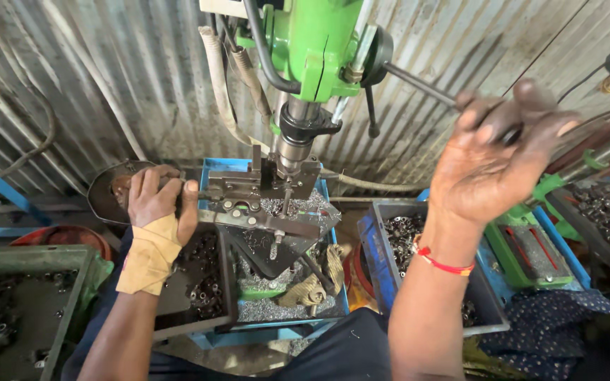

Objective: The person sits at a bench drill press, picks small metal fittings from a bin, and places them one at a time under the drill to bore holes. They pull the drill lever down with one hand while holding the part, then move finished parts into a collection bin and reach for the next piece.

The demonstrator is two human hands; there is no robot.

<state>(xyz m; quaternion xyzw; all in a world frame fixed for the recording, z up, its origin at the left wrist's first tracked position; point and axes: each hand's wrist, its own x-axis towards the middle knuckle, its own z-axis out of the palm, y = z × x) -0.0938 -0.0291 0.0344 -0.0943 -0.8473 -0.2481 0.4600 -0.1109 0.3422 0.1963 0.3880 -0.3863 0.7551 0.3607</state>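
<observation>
A green drill press (315,49) stands in front of me, its spindle (289,144) pointing down into a metal fixture (252,194). My right hand (492,166) is raised at the right, fingers wrapped round the black knob of the feed lever (418,85). It wears a red thread at the wrist. My left hand (157,201), bandaged at the wrist, grips the left end of the fixture on the press table. Metal shavings (277,307) lie beneath the fixture.
A grey crate (383,282) of small metal parts sits at the right, another crate (72,303) at the left, and a dark tray (202,282) under my left forearm. Corrugated metal wall (107,77) behind. A second green machine base (531,247) stands at the far right.
</observation>
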